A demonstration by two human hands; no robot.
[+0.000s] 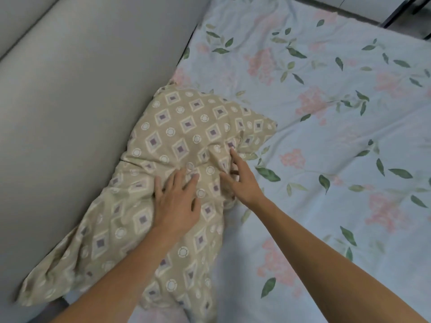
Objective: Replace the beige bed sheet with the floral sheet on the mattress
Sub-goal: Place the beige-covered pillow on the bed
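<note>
Floral sheet (326,136) already covers the mattress across the right and top of your view, wrinkled in places, running up to the grey wall (81,101) on the left. On top of it, against that wall, lies the beige bed sheet (175,136), bunched into a long rumpled heap with a diamond print. So the swap looks nearly done; what remains, by my reading, is clearing the beige bundle off and smoothing the floral cloth. Your left hand (177,201) rests flat on the heap, fingers spread, holding nothing. Your right hand (240,180) lies on the bundle's right edge with loose, extended fingers, no grasp yet. Next you need to gather the folds firmly with both hands before lifting.
</note>
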